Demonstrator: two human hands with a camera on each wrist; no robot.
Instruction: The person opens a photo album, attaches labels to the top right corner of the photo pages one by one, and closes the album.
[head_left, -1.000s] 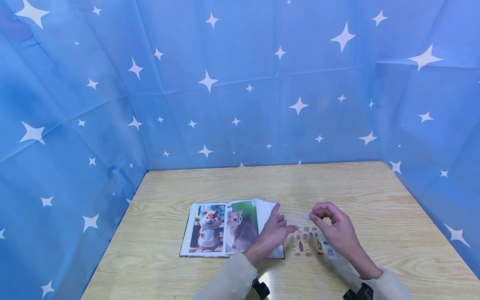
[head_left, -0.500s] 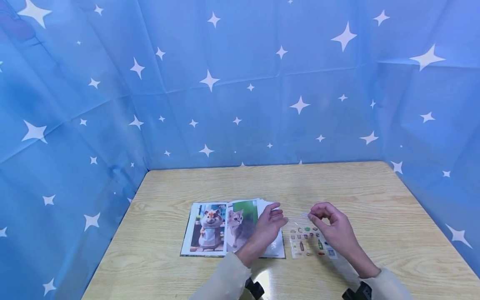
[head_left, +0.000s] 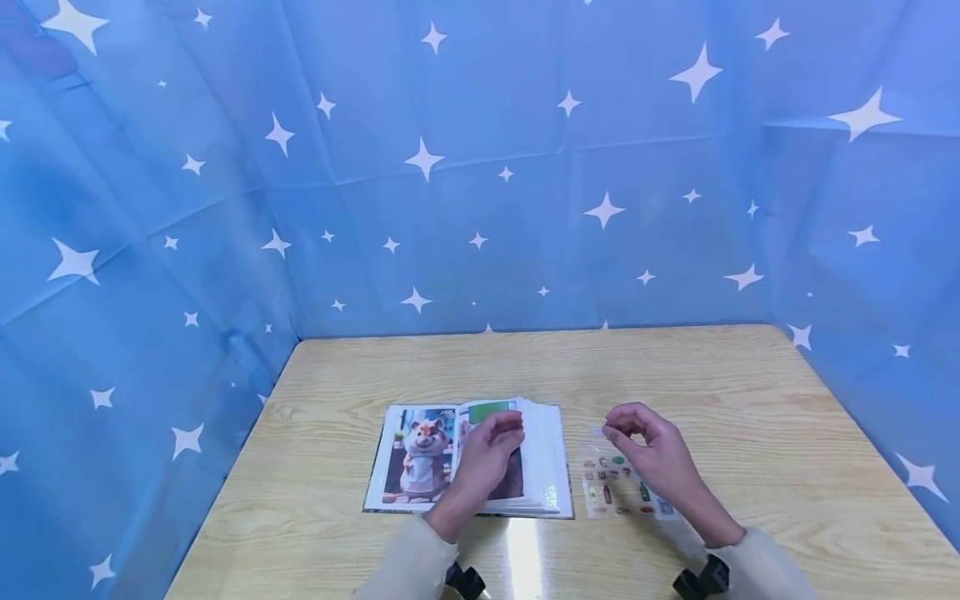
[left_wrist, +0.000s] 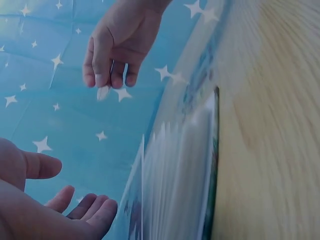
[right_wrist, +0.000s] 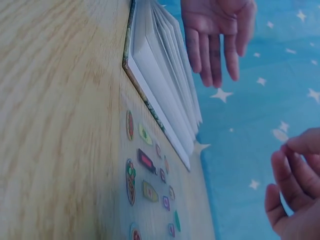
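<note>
My right hand (head_left: 660, 450) pinches a small, pale, see-through piece like a sticker (left_wrist: 102, 93) between thumb and fingertips, raised over the table. Below that hand lies a clear sheet of stickers (head_left: 613, 493) printed with small food and bottle pictures. My left hand (head_left: 483, 462) is over the right-hand page of an open photo album (head_left: 551, 467), fingers loosely extended and holding nothing. It covers much of a cat picture. On the left page a hamster picture (head_left: 424, 458) with an apron shows fully. Several album leaves (right_wrist: 172, 65) stand fanned up in the right wrist view.
The wooden table (head_left: 300, 533) ends at a blue curtain (head_left: 480, 167) with white stars, behind and at both sides. The sticker sheet lies just right of the album. Black wrist cameras (head_left: 701, 577) sit at both sleeves.
My left hand has moved left from above the sticker sheet to over the album's right page. My right hand has shifted slightly left, still pinching the small clear piece.
</note>
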